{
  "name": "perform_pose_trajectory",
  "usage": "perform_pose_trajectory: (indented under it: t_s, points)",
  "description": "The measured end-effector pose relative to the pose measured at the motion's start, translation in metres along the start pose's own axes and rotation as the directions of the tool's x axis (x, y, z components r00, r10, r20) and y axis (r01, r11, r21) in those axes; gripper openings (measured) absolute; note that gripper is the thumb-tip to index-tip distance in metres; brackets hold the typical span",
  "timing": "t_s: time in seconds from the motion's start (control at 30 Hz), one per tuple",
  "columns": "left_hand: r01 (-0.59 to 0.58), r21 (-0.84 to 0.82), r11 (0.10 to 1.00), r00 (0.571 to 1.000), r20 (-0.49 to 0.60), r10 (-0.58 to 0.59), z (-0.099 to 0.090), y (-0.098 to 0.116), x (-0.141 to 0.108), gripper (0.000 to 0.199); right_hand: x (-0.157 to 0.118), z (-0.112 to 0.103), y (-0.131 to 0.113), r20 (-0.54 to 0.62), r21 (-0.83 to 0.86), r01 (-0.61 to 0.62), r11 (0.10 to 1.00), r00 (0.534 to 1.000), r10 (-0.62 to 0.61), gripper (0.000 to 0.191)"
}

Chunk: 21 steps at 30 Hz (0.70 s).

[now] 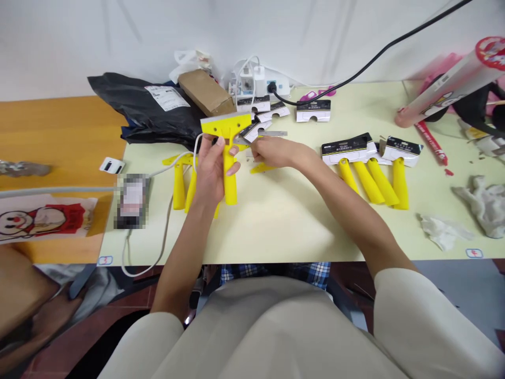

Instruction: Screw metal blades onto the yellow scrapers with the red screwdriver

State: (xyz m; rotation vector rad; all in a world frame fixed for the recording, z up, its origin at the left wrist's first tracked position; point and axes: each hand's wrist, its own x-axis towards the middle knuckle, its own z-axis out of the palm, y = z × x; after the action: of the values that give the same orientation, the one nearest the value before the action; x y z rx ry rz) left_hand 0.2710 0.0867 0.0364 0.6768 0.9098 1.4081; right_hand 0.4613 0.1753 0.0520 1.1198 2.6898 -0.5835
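My left hand [212, 167] is closed around a yellow scraper [230, 181], held upright with its wide head and metal blade at the top. Just right of it, my right hand [269, 150] has its fingers curled down near the table; whatever they pinch is hidden. Beside those fingers lie a loose metal blade [276, 133] and a yellow scraper piece [261, 168]. More yellow scrapers [179, 187] rest on the table left of my left forearm, partly covered by it. On the right, several scrapers with yellow handles [368, 182] have black-and-white cards [344, 150] over their heads.
Behind my hands are a black plastic parcel [145, 113], a cardboard box [206, 92], a power strip [282, 84] and more cards [313, 111]. A phone [132, 201] with a white cable lies left. A tall cup [445, 87] and crumpled tissue [444, 231] are right. Another person sits at left.
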Motion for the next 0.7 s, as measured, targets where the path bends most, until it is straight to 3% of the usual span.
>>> perform_pose_trajectory:
  t_s: [0.2,0.43,0.53,0.6,0.7]
  points:
    - [0.022,0.0,1.0,1.0,0.003,-0.022,0.008,-0.008,-0.004,0.047,-0.003,-0.002,0.006,-0.084,0.087,0.027,0.996,0.996,-0.02,0.028]
    - [0.0,0.012,1.0,1.0,0.025,0.0,0.007,-0.01,-0.005,0.04,0.019,-0.002,-0.017,0.049,0.034,-0.058,0.998,0.997,0.057,0.014]
    - [0.029,-0.042,0.999,0.998,0.062,-0.026,0.013,-0.012,-0.01,0.04,0.015,-0.003,-0.015,0.078,0.045,-0.082,0.996,0.994,0.079,0.014]
    - [0.056,-0.098,0.994,0.994,0.094,-0.047,0.019,-0.014,-0.016,0.036,0.005,-0.005,-0.004,0.037,0.129,-0.065,0.989,0.997,0.061,0.014]
    - [0.122,-0.136,0.983,0.986,0.13,-0.105,0.027,-0.021,-0.025,0.04,-0.023,-0.02,0.017,-0.158,0.264,-0.031,0.964,0.985,0.075,0.014]
